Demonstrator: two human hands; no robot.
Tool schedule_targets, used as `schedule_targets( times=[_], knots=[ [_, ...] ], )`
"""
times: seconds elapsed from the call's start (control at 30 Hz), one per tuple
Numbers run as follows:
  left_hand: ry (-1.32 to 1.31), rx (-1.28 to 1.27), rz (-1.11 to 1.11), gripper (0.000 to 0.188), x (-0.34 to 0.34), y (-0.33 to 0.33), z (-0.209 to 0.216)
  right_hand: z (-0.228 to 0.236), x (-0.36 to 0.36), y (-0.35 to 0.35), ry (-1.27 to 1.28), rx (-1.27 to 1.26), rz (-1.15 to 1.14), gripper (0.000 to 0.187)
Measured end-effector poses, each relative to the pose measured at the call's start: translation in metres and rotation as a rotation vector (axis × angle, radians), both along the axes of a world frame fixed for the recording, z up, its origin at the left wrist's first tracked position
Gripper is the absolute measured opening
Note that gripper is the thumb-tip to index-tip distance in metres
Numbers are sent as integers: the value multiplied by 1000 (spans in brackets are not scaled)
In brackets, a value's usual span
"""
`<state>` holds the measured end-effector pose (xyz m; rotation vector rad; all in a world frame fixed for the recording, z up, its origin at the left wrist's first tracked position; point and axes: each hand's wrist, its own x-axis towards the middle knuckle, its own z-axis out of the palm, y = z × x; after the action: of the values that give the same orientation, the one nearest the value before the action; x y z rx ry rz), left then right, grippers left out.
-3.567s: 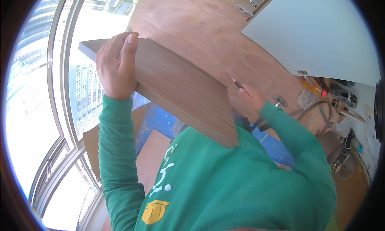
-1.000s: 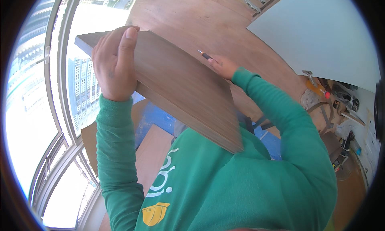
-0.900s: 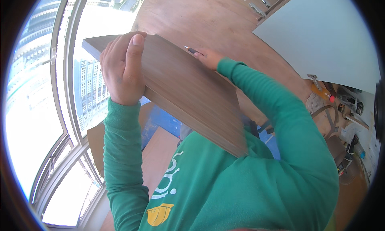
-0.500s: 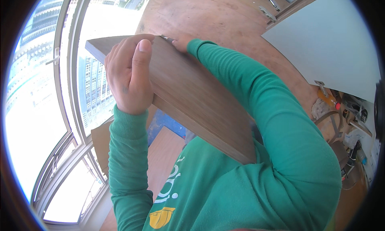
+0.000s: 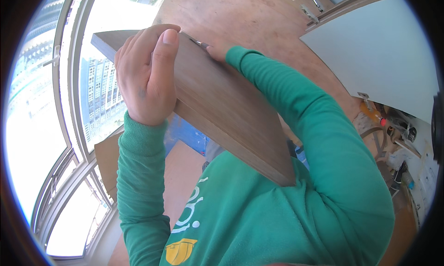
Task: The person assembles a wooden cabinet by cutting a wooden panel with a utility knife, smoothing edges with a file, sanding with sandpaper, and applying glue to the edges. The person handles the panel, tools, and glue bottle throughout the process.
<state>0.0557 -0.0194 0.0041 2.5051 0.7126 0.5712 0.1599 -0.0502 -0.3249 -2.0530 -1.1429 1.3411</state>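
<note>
A brown wood-grain panel [image 5: 226, 113] is tilted up in front of me, its near corner resting against my green sweatshirt. My left hand [image 5: 150, 79] is closed on the panel's upper left part, its thumb lying along the broad face and its fingertips out of sight. At the panel's far edge, my right hand [image 5: 219, 51] grips a slim knife [image 5: 199, 42] with a pointed metal blade. The blade lies by the edge, close to my left fingertips. Most of the right-hand fingers are hidden behind the panel.
Tall windows [image 5: 69, 104] line the left side. A pale cabinet door [image 5: 374, 53] with metal hinges stands at the right, with tools and clutter [image 5: 397, 132] beneath it. Cardboard [image 5: 106, 162] leans near the window, and a blue surface [image 5: 187, 134] shows below the panel.
The knife and my right hand have moved slightly right along the panel's far edge. My left hand and the panel's upper end have shifted a little up and left in view.
</note>
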Motion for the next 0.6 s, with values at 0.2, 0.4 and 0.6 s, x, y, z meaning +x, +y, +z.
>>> schedule_targets(
  times=[0.2,0.4,0.6],
  knots=[
    [21,8,20,45,-2,-1,-1,14,-4,-135,47,35,-10,42],
    [5,18,21,44,0,1,-2,33,-17,-307,98,-15,-177,35],
    [-8,9,27,44,-1,-1,2,68,14,-401,168,-189,-137,40]
  ],
)
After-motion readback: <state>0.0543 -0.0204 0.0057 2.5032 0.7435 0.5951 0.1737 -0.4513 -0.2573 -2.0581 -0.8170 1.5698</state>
